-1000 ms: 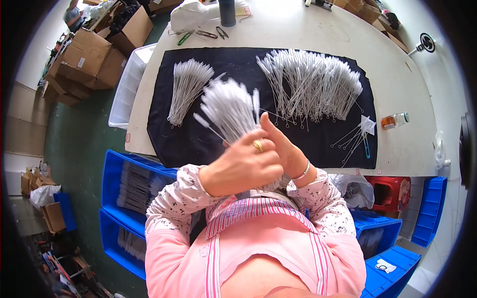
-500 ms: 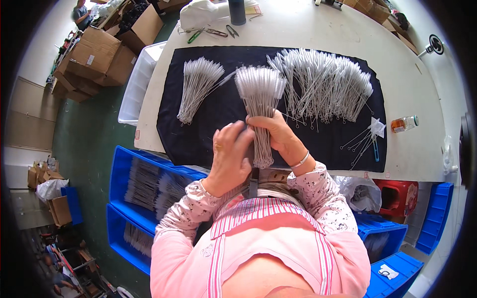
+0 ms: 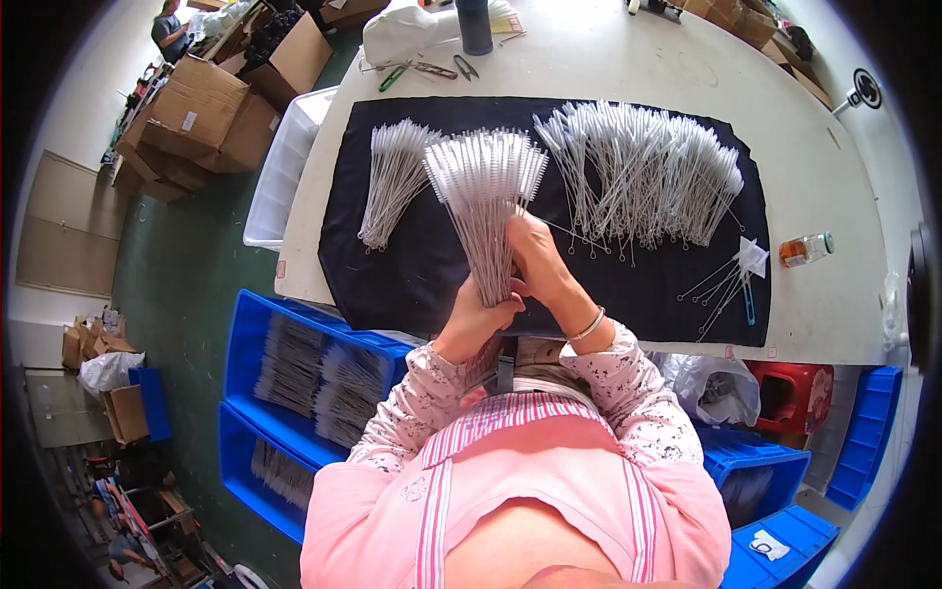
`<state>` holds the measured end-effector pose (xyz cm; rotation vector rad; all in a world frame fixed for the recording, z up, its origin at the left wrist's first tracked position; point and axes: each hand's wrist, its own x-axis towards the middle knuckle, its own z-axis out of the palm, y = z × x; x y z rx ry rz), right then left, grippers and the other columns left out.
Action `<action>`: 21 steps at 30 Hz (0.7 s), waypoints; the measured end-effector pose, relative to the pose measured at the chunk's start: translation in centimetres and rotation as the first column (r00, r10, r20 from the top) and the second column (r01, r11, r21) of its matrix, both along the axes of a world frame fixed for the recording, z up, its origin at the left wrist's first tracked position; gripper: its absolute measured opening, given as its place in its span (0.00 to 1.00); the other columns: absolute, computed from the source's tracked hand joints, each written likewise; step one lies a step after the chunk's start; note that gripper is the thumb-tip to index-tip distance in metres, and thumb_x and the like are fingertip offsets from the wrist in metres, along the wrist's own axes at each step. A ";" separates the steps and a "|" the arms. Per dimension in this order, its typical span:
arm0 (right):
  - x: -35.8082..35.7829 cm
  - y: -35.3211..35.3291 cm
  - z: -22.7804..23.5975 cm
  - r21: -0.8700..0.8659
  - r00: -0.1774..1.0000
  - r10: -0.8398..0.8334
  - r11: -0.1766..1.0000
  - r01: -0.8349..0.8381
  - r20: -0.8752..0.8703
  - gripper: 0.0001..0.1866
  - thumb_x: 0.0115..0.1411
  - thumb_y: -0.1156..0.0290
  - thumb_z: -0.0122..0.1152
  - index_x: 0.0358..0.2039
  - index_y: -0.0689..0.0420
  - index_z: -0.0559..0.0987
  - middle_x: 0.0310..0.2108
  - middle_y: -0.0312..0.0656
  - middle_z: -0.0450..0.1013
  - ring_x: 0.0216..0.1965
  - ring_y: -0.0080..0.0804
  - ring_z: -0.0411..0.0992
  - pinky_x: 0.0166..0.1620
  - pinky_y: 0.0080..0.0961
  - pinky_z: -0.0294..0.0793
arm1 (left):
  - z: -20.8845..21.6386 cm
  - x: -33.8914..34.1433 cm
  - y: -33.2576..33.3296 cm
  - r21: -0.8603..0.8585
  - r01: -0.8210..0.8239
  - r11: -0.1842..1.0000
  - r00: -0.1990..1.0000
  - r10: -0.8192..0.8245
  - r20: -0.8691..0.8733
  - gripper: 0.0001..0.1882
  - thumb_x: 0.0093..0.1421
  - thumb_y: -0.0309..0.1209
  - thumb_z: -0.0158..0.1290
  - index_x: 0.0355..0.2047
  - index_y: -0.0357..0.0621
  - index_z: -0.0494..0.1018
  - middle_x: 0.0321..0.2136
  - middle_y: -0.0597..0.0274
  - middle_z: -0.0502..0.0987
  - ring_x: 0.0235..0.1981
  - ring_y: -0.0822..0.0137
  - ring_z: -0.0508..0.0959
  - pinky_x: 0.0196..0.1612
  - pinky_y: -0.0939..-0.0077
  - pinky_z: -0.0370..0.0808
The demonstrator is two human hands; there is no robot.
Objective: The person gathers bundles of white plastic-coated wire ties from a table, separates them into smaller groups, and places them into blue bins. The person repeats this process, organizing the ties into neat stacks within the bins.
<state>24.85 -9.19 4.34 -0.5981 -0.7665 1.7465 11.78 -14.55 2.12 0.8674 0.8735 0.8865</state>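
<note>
A thick bundle of white-bristled wire brushes (image 3: 486, 169) stands fanned out in front of me, heads pointing away and thin metal stems toward me. My left hand (image 3: 474, 322) is wrapped round the lower stem ends. Higher up, my right hand (image 3: 542, 263) grips the right side of the same stems, some of its fingers hidden. Behind and left of the bundle lies a smaller pile of brushes (image 3: 394, 182) on the dark cloth (image 3: 392, 294). A large spread of brushes (image 3: 643, 177) with looped stem ends covers the cloth's right part.
At the right, a few loose brushes (image 3: 721, 285) lie beside a blue-handled tool (image 3: 750, 302) and a small glass jar (image 3: 806, 249). Snips (image 3: 465, 67) and a dark cylinder (image 3: 475, 27) are at the back. Blue crates (image 3: 235, 368) holding brushes stand below the table's left.
My left hand has closed round the stem ends, and the bundle has tilted left with its heads fanned wider. My right hand still holds the stems. The view has shifted slightly.
</note>
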 end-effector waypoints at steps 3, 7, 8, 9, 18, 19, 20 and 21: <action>-0.5 0.5 -0.8 0.056 0.980 -0.192 0.981 0.188 0.061 0.15 0.62 0.66 0.57 0.44 0.63 0.74 0.36 0.34 0.73 0.34 0.14 0.68 0.37 0.15 0.70 | 1.0 -0.3 -0.1 -0.058 -0.042 0.997 0.993 0.048 0.108 0.24 0.48 0.15 0.51 0.49 0.33 0.64 0.36 0.54 0.76 0.31 0.68 0.77 0.26 0.77 0.72; -1.2 0.6 -1.7 0.187 0.885 -0.363 0.929 0.319 0.291 0.13 0.63 0.66 0.54 0.39 0.64 0.77 0.30 0.32 0.74 0.30 0.13 0.67 0.33 0.14 0.68 | 0.5 -0.8 -0.1 -0.068 -0.035 0.997 0.991 0.043 0.125 0.25 0.48 0.14 0.51 0.49 0.34 0.63 0.37 0.52 0.76 0.32 0.67 0.77 0.27 0.77 0.74; -1.3 0.7 -2.0 0.195 0.861 -0.388 0.920 0.341 0.328 0.12 0.63 0.66 0.55 0.38 0.64 0.78 0.29 0.32 0.74 0.29 0.13 0.67 0.32 0.14 0.67 | 0.5 -0.9 -0.2 -0.101 -0.041 0.994 0.990 0.054 0.132 0.26 0.48 0.14 0.51 0.50 0.35 0.63 0.37 0.53 0.75 0.31 0.67 0.77 0.27 0.77 0.74; -1.4 0.8 -2.3 0.204 0.834 -0.413 0.910 0.361 0.367 0.12 0.63 0.67 0.55 0.36 0.64 0.78 0.28 0.32 0.73 0.28 0.12 0.66 0.31 0.13 0.66 | 0.6 -0.8 -0.3 -0.134 -0.046 0.990 0.988 0.066 0.142 0.27 0.48 0.14 0.51 0.50 0.36 0.62 0.38 0.53 0.75 0.31 0.68 0.77 0.27 0.77 0.74; -1.6 1.0 -1.7 0.040 0.891 -0.370 0.927 0.373 0.264 0.10 0.61 0.66 0.58 0.33 0.61 0.79 0.26 0.30 0.73 0.23 0.11 0.64 0.26 0.12 0.62 | -0.3 -0.4 -0.7 -0.137 -0.224 0.965 0.955 0.246 0.167 0.25 0.47 0.14 0.56 0.47 0.39 0.68 0.36 0.57 0.76 0.27 0.69 0.77 0.22 0.79 0.72; -1.5 1.1 -1.4 -0.014 0.916 -0.346 0.934 0.356 0.203 0.10 0.60 0.67 0.59 0.31 0.61 0.79 0.26 0.30 0.73 0.23 0.12 0.64 0.26 0.13 0.62 | -0.1 -0.4 -0.7 -0.139 -0.215 0.967 0.956 0.238 0.171 0.25 0.47 0.14 0.56 0.47 0.39 0.68 0.36 0.57 0.76 0.27 0.69 0.77 0.22 0.78 0.72; -1.6 1.1 -1.0 -0.027 0.937 -0.291 0.953 0.302 0.191 0.09 0.60 0.67 0.60 0.31 0.61 0.79 0.26 0.30 0.74 0.22 0.11 0.64 0.25 0.12 0.62 | 0.1 -0.6 -0.7 -0.142 -0.206 0.968 0.958 0.230 0.174 0.25 0.47 0.14 0.56 0.48 0.40 0.68 0.36 0.57 0.75 0.27 0.69 0.77 0.22 0.78 0.72; -1.8 1.2 -0.4 -0.041 0.956 -0.234 0.969 0.245 0.177 0.09 0.59 0.67 0.62 0.31 0.60 0.79 0.26 0.30 0.74 0.22 0.11 0.64 0.25 0.12 0.61 | 0.2 -0.8 -0.8 -0.145 -0.199 0.969 0.959 0.223 0.177 0.25 0.47 0.14 0.56 0.48 0.40 0.68 0.36 0.57 0.75 0.28 0.69 0.77 0.22 0.78 0.72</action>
